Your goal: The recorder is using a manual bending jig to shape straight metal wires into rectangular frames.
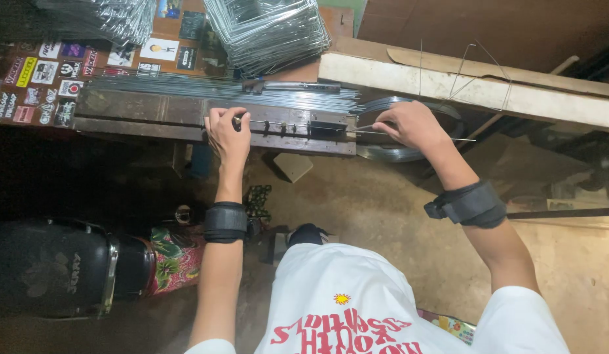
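Wire (416,134) lies along the jig (278,128) between its pegs. Left hand (227,134) — fingers curled, pinning the wire's far end. Right hand (412,124) — fingertips pinching the wire off the jig's edge, likely to keep it straight.

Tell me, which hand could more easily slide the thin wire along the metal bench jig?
Probably the right hand. It pinches the thin straight steel wire at its free end beside the long dark metal jig. The left hand sits on the jig's handle end.
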